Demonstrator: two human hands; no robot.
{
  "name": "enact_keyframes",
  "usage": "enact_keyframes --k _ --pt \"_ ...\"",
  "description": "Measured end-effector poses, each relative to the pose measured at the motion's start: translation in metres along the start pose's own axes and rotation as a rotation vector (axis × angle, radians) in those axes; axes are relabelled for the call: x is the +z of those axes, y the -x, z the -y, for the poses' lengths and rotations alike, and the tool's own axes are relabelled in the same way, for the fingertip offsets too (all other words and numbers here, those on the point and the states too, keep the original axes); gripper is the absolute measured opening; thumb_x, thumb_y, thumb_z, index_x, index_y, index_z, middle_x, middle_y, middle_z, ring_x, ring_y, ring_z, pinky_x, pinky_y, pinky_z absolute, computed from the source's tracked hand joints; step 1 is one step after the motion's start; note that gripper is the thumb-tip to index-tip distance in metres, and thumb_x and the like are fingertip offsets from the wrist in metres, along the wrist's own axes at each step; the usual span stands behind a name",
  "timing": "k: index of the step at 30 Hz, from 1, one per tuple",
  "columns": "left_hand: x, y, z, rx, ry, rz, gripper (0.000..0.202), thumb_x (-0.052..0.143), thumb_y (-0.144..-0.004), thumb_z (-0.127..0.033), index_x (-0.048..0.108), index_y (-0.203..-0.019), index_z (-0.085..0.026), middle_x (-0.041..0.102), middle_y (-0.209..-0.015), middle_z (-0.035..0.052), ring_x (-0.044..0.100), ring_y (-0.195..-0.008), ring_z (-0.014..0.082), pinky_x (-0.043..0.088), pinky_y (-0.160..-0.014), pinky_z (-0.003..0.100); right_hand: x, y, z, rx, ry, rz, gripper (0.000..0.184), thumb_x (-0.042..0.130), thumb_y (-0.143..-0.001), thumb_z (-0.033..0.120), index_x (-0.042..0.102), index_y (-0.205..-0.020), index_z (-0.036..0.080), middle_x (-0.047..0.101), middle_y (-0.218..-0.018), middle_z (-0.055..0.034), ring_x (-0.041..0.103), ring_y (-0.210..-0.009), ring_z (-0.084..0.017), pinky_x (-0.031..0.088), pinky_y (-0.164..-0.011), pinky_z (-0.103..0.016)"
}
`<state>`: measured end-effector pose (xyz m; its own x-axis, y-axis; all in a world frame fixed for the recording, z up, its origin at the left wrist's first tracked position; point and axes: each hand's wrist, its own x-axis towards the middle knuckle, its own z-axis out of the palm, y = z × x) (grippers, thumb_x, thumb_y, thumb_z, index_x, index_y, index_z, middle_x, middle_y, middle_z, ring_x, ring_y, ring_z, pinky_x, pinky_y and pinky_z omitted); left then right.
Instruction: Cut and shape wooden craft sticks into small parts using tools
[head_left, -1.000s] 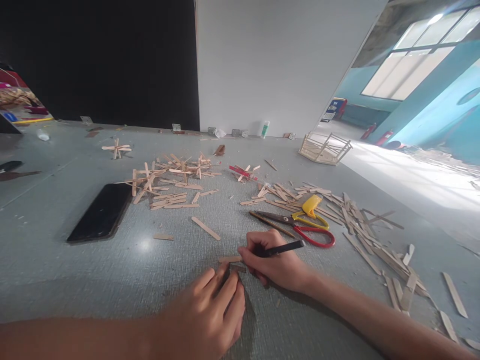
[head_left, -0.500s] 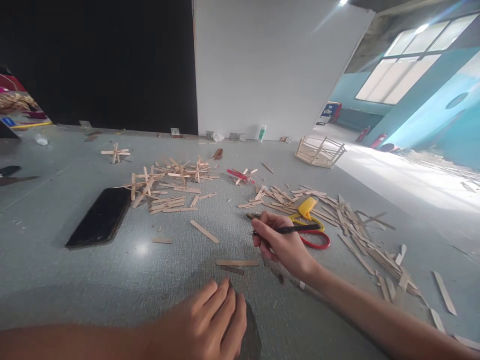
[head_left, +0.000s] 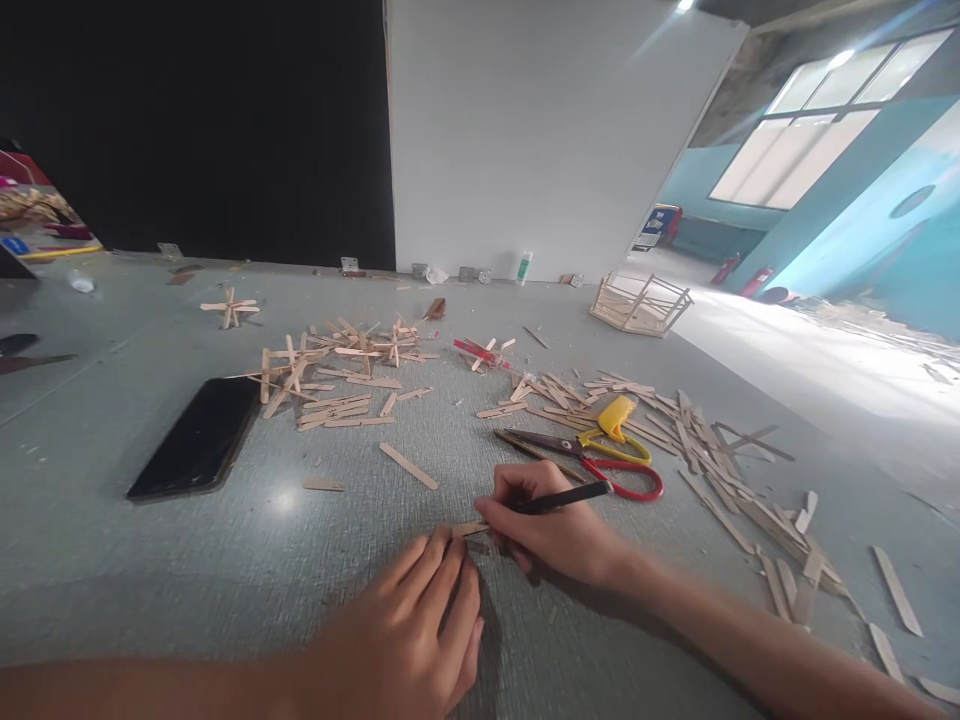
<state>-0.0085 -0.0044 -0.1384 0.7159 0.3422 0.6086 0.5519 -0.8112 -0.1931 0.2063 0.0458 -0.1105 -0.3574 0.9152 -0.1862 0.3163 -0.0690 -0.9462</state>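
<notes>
Head view: the right hand (head_left: pixel 540 515) is gripping a black pen (head_left: pixel 566 497), fingers closed round it, on the wearer's side of the scissors (head_left: pixel 568 446); the left hand (head_left: pixel 427 605), partly open, is pressing a wooden stick (head_left: pixel 469 528) left of and nearer than the scissors.

Left grip (head_left: pixel 427 610): human hand, bare; slim fingers, rounded knuckles.
Left forearm (head_left: pixel 187 685): bare, smooth in outline, softly blurred; cut by the left edge of view.
Right grip (head_left: pixel 551 525): human hand, bare; slender build, some fingers partly hidden.
Right forearm (head_left: pixel 712 610): bare, slim, narrowing to a bare wrist (head_left: pixel 622 562); cut at the lower right of view.
</notes>
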Motion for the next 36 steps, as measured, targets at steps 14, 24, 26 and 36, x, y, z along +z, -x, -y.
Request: enact_keyframes --k 14,24,26,36 --pt "-0.0009 -0.0015 0.0032 -0.033 0.079 0.085 0.045 0.032 -0.11 -0.02 0.073 -0.115 -0.003 0.078 -0.12 0.02 0.076 -0.112 0.0323 0.062 -0.093 0.042 -0.0017 -0.001 -0.0013 -0.002 0.05 0.025 0.033 0.066 -0.092 0.032 0.047 -0.066 0.022 0.06 -0.054 0.0055 0.051 -0.037 -0.006 0.036 -0.033 -0.014" --pt "0.0001 -0.0032 0.0013 -0.052 0.067 0.076 0.045 0.032 -0.11 -0.023 0.073 -0.116 -0.005 0.078 -0.122 0.0181 0.075 -0.114 0.0297 0.059 -0.096 0.04 -0.0001 -0.0013 -0.0047 -0.018 0.064 -0.006 0.036 0.067 -0.092 0.036 0.047 -0.065 0.022 0.057 -0.051 0.0063 0.049 -0.035 -0.006 0.034 -0.032 -0.014" --pt "0.0006 -0.0026 0.0011 -0.046 0.059 0.056 0.043 0.034 -0.11 -0.022 0.074 -0.116 -0.005 0.078 -0.121 0.0172 0.074 -0.116 0.0289 0.058 -0.098 0.04 0.0005 -0.0019 -0.0051 -0.02 0.069 -0.013 0.036 0.066 -0.092 0.036 0.047 -0.064 0.023 0.055 -0.05 0.0069 0.048 -0.034 -0.006 0.033 -0.032 -0.014" --pt "0.0015 -0.0028 0.001 -0.028 0.068 0.025 0.043 0.034 -0.109 -0.022 0.074 -0.114 -0.005 0.08 -0.116 0.016 0.076 -0.109 0.0274 0.057 -0.096 0.037 0.002 -0.0021 -0.0072 -0.026 0.054 -0.014 0.035 0.062 -0.094 0.039 0.047 -0.066 0.023 0.058 -0.053 0.0056 0.047 -0.034 -0.005 0.031 -0.032 -0.015"
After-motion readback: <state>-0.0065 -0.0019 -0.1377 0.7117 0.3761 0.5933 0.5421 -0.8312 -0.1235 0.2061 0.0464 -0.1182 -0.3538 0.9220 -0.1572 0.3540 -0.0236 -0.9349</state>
